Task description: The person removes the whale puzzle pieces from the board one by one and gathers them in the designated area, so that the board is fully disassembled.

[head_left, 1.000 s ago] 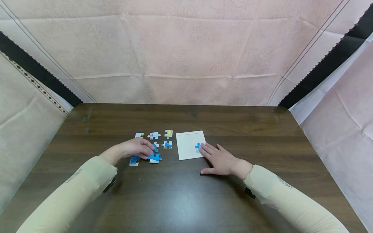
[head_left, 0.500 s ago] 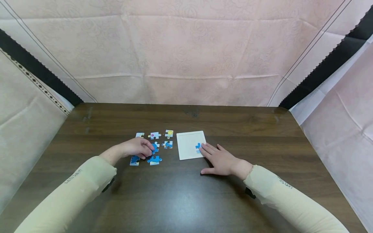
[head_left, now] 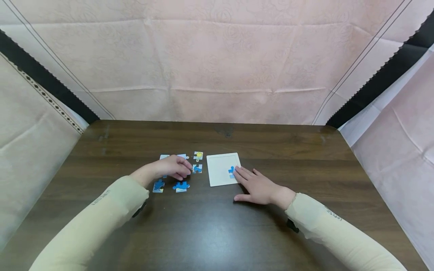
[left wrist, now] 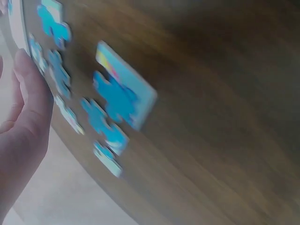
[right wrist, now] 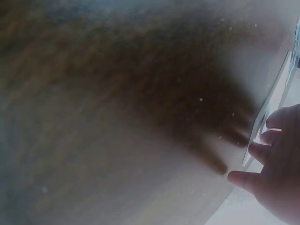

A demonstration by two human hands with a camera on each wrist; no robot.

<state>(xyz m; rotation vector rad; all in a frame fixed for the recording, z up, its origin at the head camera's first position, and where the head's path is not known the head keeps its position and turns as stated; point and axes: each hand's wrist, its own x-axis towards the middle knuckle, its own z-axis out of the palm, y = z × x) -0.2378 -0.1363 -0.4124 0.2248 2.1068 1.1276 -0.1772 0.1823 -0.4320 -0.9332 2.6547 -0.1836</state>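
Note:
My left hand hovers over the middle of a group of loose jigsaw pieces, its fingers loosely bent. In the left wrist view, the centre jigsaw piece lies on the table beside that hand, and nothing shows between the fingers. Some pieces are partly covered by it in the head view. A white puzzle tray lies to the right of the group. One blue jigsaw piece sits inside it at the right side. My right hand rests with straight fingers on the tray's right edge, fingertips at that piece.
Around my left hand lie a sun piece, a blue-and-white piece, a bottom blue piece and a corner piece. A dark wooden table carries everything; pale cloth hangs behind it.
My left hand has moved right and slightly away from me, from the left part of the group to its middle. My right hand and the tray have stayed in place.

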